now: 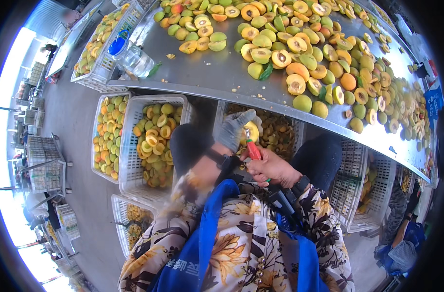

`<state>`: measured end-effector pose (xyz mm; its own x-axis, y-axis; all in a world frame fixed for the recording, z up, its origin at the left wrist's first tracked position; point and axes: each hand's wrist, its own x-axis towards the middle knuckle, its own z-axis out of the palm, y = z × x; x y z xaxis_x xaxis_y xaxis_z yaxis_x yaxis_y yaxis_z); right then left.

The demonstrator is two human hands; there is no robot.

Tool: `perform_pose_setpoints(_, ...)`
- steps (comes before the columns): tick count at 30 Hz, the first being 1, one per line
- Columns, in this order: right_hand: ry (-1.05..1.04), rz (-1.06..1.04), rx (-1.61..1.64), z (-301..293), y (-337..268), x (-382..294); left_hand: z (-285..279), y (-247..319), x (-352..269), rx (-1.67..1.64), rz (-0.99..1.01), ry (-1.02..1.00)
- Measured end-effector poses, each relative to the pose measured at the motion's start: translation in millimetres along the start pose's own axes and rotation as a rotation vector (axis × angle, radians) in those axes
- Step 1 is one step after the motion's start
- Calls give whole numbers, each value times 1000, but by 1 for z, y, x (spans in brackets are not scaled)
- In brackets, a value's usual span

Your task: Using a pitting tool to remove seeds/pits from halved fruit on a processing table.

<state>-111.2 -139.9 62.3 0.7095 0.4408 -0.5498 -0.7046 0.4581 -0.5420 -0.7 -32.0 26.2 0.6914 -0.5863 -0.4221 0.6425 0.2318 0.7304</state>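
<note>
My left hand [235,126], in a grey glove, grips a yellow stone-fruit half [252,130] that looks like apricot or peach. My bare right hand [272,168] is closed around the red handle of a pitting tool [253,149]. The tool's metal tip meets the cut face of the fruit; how deep it goes is hidden. Both hands are above a crate [299,133] of fruit pieces between my knees, just off the table's near edge. Halved fruits [296,44], many with stones or dark hollows showing, lie heaped on the metal table [214,75].
To the left stand a crate of halves [187,109], another fruit-filled crate [94,146] and a lower crate [116,211]. A blue-lidded plastic jar [138,60] is near the table's left end. White crates [348,182] stand at right, near a seated person [404,237].
</note>
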Motion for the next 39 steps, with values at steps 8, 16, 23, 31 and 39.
perform_pose_setpoints(8,-237,-22,357,-11,23,11,-2,-12,17,369,350,213)
perform_pose_setpoints(16,408,-389,-847,-72,19,5,-136,110,-13,1800,154,1160)
perform_pose_setpoints(23,572,-682,-1220,-60,30,15,13,125,89,1812,307,379)
perform_pose_setpoints(31,698,-599,-1157,-57,39,-24,70,83,188,1888,252,242)
perform_pose_setpoints(39,795,-869,-407,-60,-26,-4,63,92,60,1398,627,-180)
